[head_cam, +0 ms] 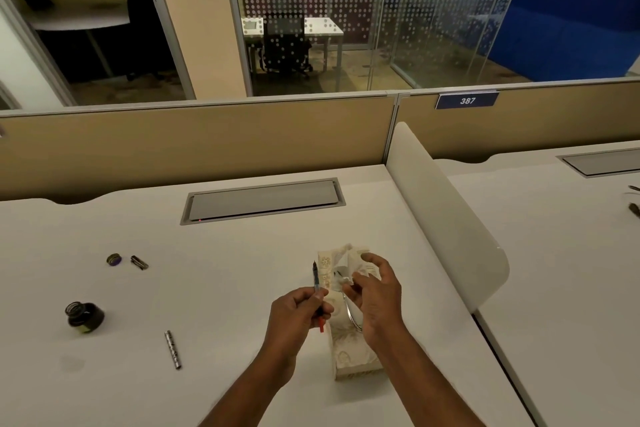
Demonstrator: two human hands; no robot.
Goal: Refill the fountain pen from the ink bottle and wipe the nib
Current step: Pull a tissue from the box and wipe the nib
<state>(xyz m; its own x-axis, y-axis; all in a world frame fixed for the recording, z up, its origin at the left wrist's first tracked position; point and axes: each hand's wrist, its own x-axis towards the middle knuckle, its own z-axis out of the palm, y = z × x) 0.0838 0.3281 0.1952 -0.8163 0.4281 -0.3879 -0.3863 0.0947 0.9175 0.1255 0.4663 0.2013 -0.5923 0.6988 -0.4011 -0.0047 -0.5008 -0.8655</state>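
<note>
Two bare forearms come in from the 6 o'clock edge of the white desk [242,253]; the left hand [298,314] is clenched round the pen [316,288], nib up and tilted slightly toward 11 o'clock, a red end showing below the fist; the right hand [375,298] sits just beside it at 3 o'clock, thumb and fingers pinching a tissue [341,279] drawn up from the box [349,354]; the box lies under both hands, its long side running 6 to 12 o'clock, its near end well clear of the desk's front edge; the nib stands just left of the tissue, and whether they touch I cannot tell.

At 9 o'clock from the hands, well apart, the barrel [173,349] lies flat on bare desk; farther toward 9 o'clock the open ink bottle [84,317] stands upright with clear surface all round; beyond it, toward 10 o'clock, the bottle cap [114,259] and pen cap [139,262] lie near each other, not touching.

Open desk runs between the hands and the bottle; at 3 o'clock the white divider [450,218] closes the side, near the right wrist; at 12 o'clock sits the grey cable hatch [263,201], then the tan partition [194,146] along the far edge.
</note>
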